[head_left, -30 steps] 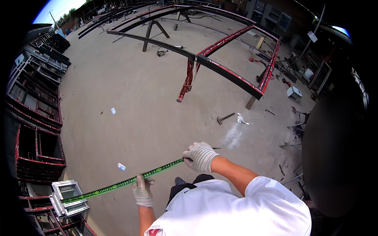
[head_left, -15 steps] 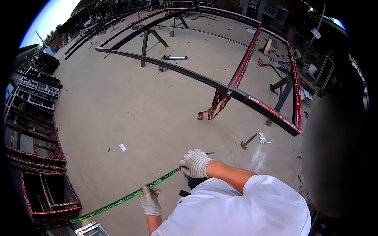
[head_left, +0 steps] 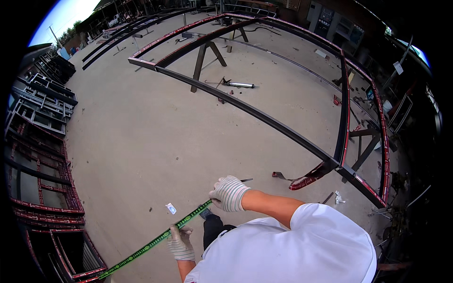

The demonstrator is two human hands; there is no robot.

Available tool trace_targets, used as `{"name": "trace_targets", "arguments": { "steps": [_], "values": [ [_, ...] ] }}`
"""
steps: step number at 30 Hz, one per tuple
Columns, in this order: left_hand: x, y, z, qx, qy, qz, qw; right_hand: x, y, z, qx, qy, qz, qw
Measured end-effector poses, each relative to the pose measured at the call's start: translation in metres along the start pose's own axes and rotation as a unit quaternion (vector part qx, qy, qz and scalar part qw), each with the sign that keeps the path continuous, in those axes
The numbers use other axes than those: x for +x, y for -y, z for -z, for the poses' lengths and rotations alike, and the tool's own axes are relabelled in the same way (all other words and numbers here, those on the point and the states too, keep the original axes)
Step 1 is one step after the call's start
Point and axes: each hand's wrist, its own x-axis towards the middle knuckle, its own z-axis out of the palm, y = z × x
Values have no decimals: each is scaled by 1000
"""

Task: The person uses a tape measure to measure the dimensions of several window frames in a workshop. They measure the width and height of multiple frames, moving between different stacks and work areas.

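Head view shows a person in white shirt, with two gloved hands on a green tape (head_left: 151,244), and beyond them a big dark frame (head_left: 302,142) on stands. The tape is on the near side of the frame, not touching it, and runs slantwise. The right hand (head_left: 230,193), the nearer one to the frame, is closed around the upper end of the tape; its fingers are curled tight, with no gap that I can see. A thin dark stick (head_left: 247,179) shows past this hand, but I cannot tell if it is held. The left hand (head_left: 180,243), farther from the frame, pinches the tape with the thumb and bent fingers; how firm is this pinch, I cannot tell. Far to the left of the frame stand stacked panels (head_left: 66,250), and the lower tape end comes to their edge; whether it touches is unclear. A caulking gun (head_left: 240,85) lies on the floor inside the frame. One red strip (head_left: 311,179) hangs at the near side of the frame.
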Motion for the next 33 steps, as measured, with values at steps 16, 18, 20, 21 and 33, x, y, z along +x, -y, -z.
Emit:
{"name": "trace_targets", "arguments": {
  "steps": [16, 18, 20, 21, 33],
  "values": [
    [514, -208, -102, 98, 60, 1, 993, 466, -115, 167, 63, -73, -50, 994],
    [576, -218, -104, 86, 37, 1, 996, 542, -133, 186, 60, -59, -27, 996],
    [637, -243, -113, 58, 8, -14, 998, 618, -148, 218, 48, -61, 0, 997],
    [667, -258, -117, 45, -7, -19, 999, 655, -150, 235, 44, -59, 12, 997],
    [993, -387, -117, 5, -74, -61, 995, 1029, -166, 367, 2, -41, 94, 995]
  ]
}}
